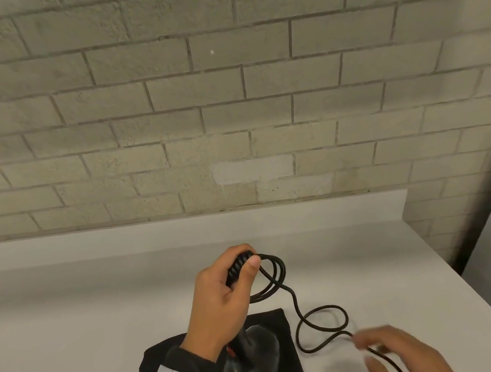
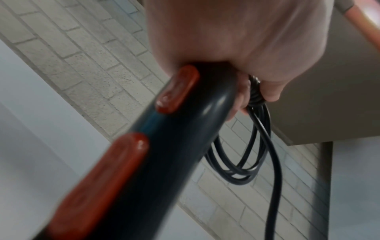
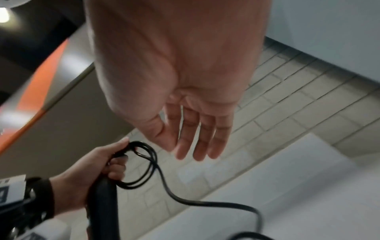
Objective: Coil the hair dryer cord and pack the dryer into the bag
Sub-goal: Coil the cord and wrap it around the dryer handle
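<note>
We see a plain white bench [image 1: 95, 308] against a pale grey brick wall [image 1: 222, 92]. Our left hand [image 1: 221, 300] grips the black hair dryer handle [image 2: 164, 146] and thin black cord loops [image 1: 272, 275]. Our right hand [image 3: 185, 100] hovers with fingers spread, holding nothing.

Light: even, soft indoor light on the pale surface [image 1: 95, 308] and brick wall [image 1: 222, 92]; a lamp glares at the top left of the right wrist view.
Shadows: faint, soft-edged.
Blur: right hand [image 1: 399, 355] smeared in the head view; hair dryer [image 2: 144, 146] soft and out of focus at the left wrist.
Distortion: brick lines bow toward the edges.
Glare: small highlights on the dryer's glossy handle.
</note>
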Demonstrator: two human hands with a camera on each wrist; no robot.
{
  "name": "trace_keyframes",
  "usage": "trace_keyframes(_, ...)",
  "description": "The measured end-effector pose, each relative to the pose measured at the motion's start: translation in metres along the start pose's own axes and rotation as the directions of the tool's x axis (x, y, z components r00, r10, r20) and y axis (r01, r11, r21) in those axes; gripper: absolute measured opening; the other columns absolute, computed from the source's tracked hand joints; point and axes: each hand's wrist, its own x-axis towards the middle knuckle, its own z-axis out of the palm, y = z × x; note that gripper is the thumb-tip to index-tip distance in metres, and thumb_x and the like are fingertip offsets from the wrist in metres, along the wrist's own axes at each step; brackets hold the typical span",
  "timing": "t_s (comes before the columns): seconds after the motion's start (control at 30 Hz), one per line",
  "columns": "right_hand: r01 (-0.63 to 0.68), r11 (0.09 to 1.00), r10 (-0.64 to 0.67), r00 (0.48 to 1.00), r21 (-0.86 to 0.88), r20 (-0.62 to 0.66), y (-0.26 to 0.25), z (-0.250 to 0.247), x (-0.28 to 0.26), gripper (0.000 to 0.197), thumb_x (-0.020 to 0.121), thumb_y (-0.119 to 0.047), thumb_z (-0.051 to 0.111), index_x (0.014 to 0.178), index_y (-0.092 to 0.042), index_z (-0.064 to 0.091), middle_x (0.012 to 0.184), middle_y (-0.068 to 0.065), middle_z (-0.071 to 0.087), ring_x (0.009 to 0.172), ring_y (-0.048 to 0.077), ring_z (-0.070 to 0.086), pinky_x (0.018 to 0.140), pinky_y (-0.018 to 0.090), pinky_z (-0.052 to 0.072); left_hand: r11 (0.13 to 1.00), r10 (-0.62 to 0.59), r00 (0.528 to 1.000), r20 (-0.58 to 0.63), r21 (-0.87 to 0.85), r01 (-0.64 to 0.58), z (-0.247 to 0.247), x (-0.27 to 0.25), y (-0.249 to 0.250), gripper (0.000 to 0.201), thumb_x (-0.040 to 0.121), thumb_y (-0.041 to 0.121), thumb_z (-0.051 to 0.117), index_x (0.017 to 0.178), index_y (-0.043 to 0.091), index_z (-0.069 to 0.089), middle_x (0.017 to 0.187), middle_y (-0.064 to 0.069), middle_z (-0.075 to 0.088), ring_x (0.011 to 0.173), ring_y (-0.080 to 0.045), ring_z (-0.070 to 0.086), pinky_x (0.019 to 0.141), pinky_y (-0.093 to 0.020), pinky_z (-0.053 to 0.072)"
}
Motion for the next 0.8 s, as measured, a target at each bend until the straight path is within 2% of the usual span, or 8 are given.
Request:
trace_keyframes(0.1, 0.049, 0.976, -0.018, 0.988, 0.21, -0.151, -0.024, 0.03, 0.018, 0.039, 0.081, -0.029, 0.07, 0.109, -0.049, 0.051, 0.114, -0.034, 0.056, 0.106, -0.014, 0.053, 0.087, 0.004, 0.037, 1.0, 0.023, 0.999, 0.026, 0.013, -0.023, 0.002, -0.003, 0.004, 0.022, 0.092, 0.05, 0.052, 0.099, 0.034, 0.065, 0.077, 0.006, 0.064, 0.064, -0.023, 0.059, 0.06, -0.034, 0.051)
trace_keyframes(0.17, -0.084, 0.958, 0.079, 0.996, 0.276, 0.027, -0.041, 0.039, 0.034, 0.047, 0.086, -0.044, 0.065, 0.119, -0.053, 0.034, 0.122, -0.04, 0.044, 0.114, -0.019, 0.041, 0.095, 0.014, 0.034, 0.999, 0.038, 0.999, 0.031, 0.018, -0.039, 0.002, -0.005, 0.007, 0.021, 0.093, 0.048, 0.053, 0.099, 0.033, 0.065, 0.074, 0.006, 0.062, 0.06, -0.02, 0.056, 0.057, -0.03, 0.049)
trace_keyframes(0.23, -0.068, 0.966, 0.023, 0.984, 0.251, 0.177, -0.051, 0.047, 0.042, 0.04, 0.088, -0.049, 0.058, 0.116, -0.052, 0.029, 0.113, -0.031, 0.051, 0.106, -0.016, 0.047, 0.09, 0.014, 0.039, 0.999, 0.047, 0.999, 0.026, 0.026, -0.048, 0.0, -0.007, 0.007, 0.02, 0.094, 0.047, 0.052, 0.098, 0.032, 0.065, 0.072, 0.006, 0.061, 0.058, -0.017, 0.054, 0.055, -0.027, 0.046)
trace_keyframes(0.3, 0.023, 0.982, -0.047, 0.992, 0.188, 0.121, -0.057, 0.044, 0.046, 0.019, 0.093, -0.046, 0.051, 0.106, -0.048, 0.039, 0.097, -0.017, 0.057, 0.093, -0.004, 0.055, 0.08, 0.014, 0.047, 0.998, 0.044, 0.999, 0.016, 0.039, -0.045, -0.003, -0.008, 0.006, 0.021, 0.093, 0.048, 0.052, 0.099, 0.032, 0.065, 0.073, 0.01, 0.061, 0.059, -0.013, 0.054, 0.055, -0.021, 0.044)
trace_keyframes(0.37, 0.13, 0.98, -0.137, 0.99, 0.151, 0.033, -0.056, 0.033, 0.051, 0.005, 0.096, -0.042, 0.045, 0.099, -0.043, 0.049, 0.093, -0.015, 0.055, 0.094, 0.001, 0.053, 0.078, 0.015, 0.046, 0.998, 0.036, 0.999, 0.001, 0.046, -0.036, -0.006, -0.01, 0.005, 0.022, 0.093, 0.05, 0.051, 0.098, 0.033, 0.065, 0.074, 0.011, 0.061, 0.06, -0.012, 0.054, 0.056, -0.018, 0.043)
trace_keyframes(0.57, 0.493, 0.856, -0.509, 0.856, -0.156, -0.088, -0.061, 0.002, 0.069, 0.028, 0.099, -0.048, 0.036, 0.108, -0.035, 0.058, 0.088, -0.016, 0.045, 0.072, 0.005, 0.052, 0.06, 0.016, 0.045, 0.998, 0.049, 0.998, 0.028, 0.042, -0.05, -0.002, -0.013, 0.01, 0.025, 0.095, 0.05, 0.049, 0.1, 0.031, 0.065, 0.071, 0.006, 0.061, 0.057, -0.017, 0.053, 0.054, -0.02, 0.043)
trace_keyframes(0.67, 0.53, 0.847, -0.532, 0.842, -0.044, -0.092, -0.065, -0.006, 0.081, 0.024, 0.098, -0.044, 0.043, 0.106, -0.032, 0.062, 0.087, -0.014, 0.047, 0.072, 0.008, 0.053, 0.06, 0.02, 0.046, 0.998, 0.062, 0.995, 0.074, 0.026, -0.064, -0.002, -0.014, 0.014, 0.021, 0.094, 0.047, 0.055, 0.103, 0.03, 0.065, 0.07, 0.006, 0.061, 0.053, -0.015, 0.051, 0.053, -0.019, 0.042)
trace_keyframes(0.8, 0.511, 0.85, -0.504, 0.86, 0.126, -0.082, -0.074, -0.01, 0.091, 0.017, 0.096, -0.036, 0.051, 0.097, -0.03, 0.067, 0.081, -0.014, 0.049, 0.074, 0.011, 0.053, 0.065, 0.013, 0.04, 0.998, 0.065, 0.992, 0.111, -0.029, -0.062, -0.001, -0.017, 0.021, 0.022, 0.083, 0.038, 0.072, 0.102, 0.028, 0.066, 0.069, 0.015, 0.058, 0.049, -0.009, 0.039, 0.048, -0.018, 0.037)
